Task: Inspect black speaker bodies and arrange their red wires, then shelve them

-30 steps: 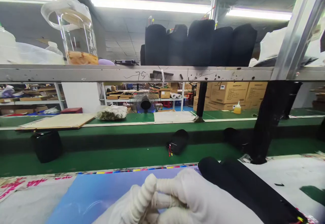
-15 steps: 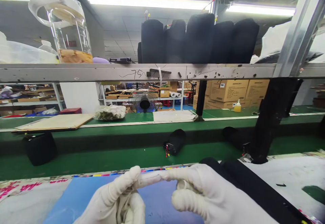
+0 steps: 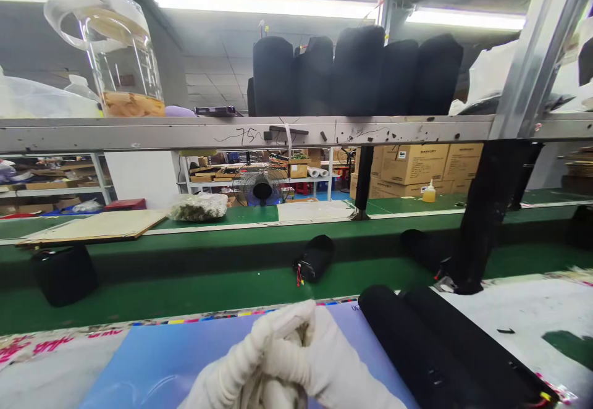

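My left hand, in a white glove, is closed at the bottom centre, its fingers pressed against those of my right hand, which wears a white glove too. The fingertips meet and overlap, and anything between them is hidden. Both hands are above a blue sheet on the bench. Just right of them, two long black wrapped cylinders lie side by side, with a yellow connector near one end.
A black wrapped piece with red and yellow wires lies on the green belt. Another black piece is at left. A metal shelf crosses above, holding a jar and black cylinders. A black post stands right.
My hands have come together; the right hand moved left and the left hand moved right. The glove finger stretched between them earlier no longer shows. The view has shifted slightly.
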`<state>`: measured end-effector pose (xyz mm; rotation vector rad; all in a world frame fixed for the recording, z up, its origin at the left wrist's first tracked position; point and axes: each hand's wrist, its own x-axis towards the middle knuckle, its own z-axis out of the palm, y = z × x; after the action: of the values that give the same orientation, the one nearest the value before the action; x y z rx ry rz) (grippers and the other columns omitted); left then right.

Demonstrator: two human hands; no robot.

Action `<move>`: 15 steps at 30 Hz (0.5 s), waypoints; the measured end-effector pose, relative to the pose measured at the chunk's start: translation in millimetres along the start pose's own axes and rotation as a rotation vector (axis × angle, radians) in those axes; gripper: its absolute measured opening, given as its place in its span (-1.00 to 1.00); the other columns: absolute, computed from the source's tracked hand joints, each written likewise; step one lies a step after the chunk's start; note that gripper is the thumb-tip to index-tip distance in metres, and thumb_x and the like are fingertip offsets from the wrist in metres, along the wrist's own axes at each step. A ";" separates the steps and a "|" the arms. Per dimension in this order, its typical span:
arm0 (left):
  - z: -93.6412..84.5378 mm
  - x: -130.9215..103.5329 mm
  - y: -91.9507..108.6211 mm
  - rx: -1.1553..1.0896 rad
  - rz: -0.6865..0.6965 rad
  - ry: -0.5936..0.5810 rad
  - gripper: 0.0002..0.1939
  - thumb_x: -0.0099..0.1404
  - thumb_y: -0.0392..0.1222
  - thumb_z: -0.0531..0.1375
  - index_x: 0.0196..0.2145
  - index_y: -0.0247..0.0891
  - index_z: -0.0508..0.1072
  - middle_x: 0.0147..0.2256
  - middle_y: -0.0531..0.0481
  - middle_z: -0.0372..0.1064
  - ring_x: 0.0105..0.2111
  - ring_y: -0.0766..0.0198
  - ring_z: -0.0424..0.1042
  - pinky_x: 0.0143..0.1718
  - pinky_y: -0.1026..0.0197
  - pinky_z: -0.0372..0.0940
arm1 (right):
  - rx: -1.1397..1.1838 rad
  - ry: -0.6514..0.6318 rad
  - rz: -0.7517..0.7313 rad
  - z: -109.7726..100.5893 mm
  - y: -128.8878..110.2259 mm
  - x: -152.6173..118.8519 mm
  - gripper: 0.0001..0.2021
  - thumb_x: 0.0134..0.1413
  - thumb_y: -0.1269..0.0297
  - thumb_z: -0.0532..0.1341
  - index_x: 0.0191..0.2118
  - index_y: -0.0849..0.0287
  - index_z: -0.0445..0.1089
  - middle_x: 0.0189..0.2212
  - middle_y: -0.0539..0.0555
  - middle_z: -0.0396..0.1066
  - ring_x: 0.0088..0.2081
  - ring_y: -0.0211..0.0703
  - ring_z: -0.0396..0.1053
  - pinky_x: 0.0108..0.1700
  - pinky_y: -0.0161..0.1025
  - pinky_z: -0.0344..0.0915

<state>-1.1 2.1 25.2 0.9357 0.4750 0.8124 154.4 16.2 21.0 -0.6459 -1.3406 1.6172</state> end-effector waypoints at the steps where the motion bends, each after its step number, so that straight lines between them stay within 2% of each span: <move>1: 2.1 0.2 1.5 -0.010 0.019 0.027 -0.33 0.25 0.21 0.20 0.23 -0.14 0.32 -0.22 -0.16 0.61 -0.14 0.08 0.56 -0.25 0.19 0.48 | -0.003 0.003 -0.024 1.4 0.7 0.0 -0.55 -0.28 -0.02 0.50 -0.58 0.22 0.32 -0.65 -0.10 0.22 -0.59 -0.41 0.18 -0.53 -0.41 0.14; 3: 6.3 0.4 5.3 -0.021 0.069 0.079 -0.26 0.25 0.17 0.22 0.29 -0.13 0.19 -0.10 -0.14 0.58 -0.04 0.05 0.52 -0.18 0.17 0.48 | -0.021 0.007 -0.050 1.0 2.6 1.1 -0.57 -0.26 -0.02 0.49 -0.59 0.20 0.33 -0.61 -0.08 0.25 -0.52 -0.35 0.22 -0.44 -0.35 0.19; 5: 10.4 -0.1 9.9 -0.035 0.068 0.130 -0.30 0.30 0.03 0.21 0.32 -0.08 0.12 -0.06 -0.09 0.56 -0.05 0.12 0.53 -0.18 0.24 0.47 | -0.050 0.011 -0.052 -3.1 3.1 2.8 -0.59 -0.20 -0.06 0.46 -0.48 0.20 0.43 -0.58 -0.06 0.32 -0.53 -0.32 0.27 -0.42 -0.31 0.22; 7: 13.7 -0.9 14.6 -0.036 0.046 0.173 -0.38 0.34 -0.08 0.17 0.31 -0.01 0.13 -0.09 -0.02 0.58 -0.14 0.23 0.57 -0.26 0.34 0.46 | -0.047 0.010 -0.065 -8.9 0.0 3.6 -0.53 -0.14 -0.13 0.40 -0.30 0.22 0.48 -0.58 -0.03 0.40 -0.60 -0.33 0.29 -0.47 -0.31 0.23; 10: 17.1 -0.5 18.7 -0.009 0.060 0.243 -0.48 0.35 0.00 0.15 0.23 -0.09 0.30 -0.26 -0.04 0.63 -0.38 0.27 0.60 -0.47 0.37 0.43 | 0.030 0.101 -0.127 -16.5 -9.4 1.3 -0.47 -0.03 -0.20 0.31 -0.20 0.23 0.47 -0.57 0.03 0.48 -0.63 -0.30 0.35 -0.49 -0.31 0.27; 13: 21.5 4.8 14.9 0.014 0.054 0.268 -0.50 0.28 0.09 0.21 0.02 -0.33 0.51 -0.56 -0.07 0.56 -0.64 0.28 0.49 -0.65 0.35 0.33 | 0.095 0.239 -0.257 -21.8 -14.5 -2.8 -0.50 0.06 -0.22 0.22 -0.21 0.16 0.50 -0.37 0.11 0.55 -0.36 -0.17 0.46 -0.28 -0.25 0.36; 15: 26.3 9.6 8.5 0.029 0.014 0.276 -0.55 0.25 0.07 0.25 -0.11 -0.38 0.57 -0.66 -0.04 0.50 -0.72 0.31 0.41 -0.70 0.37 0.25 | 0.048 0.262 -0.324 -26.1 -11.0 -2.7 -0.48 0.10 -0.26 0.15 -0.12 0.09 0.50 -0.16 0.13 0.53 -0.14 -0.07 0.44 -0.18 -0.21 0.37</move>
<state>19.2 -1.1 46.0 0.8580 0.7222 0.9548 180.9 26.2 23.9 -0.5577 -1.1437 1.2539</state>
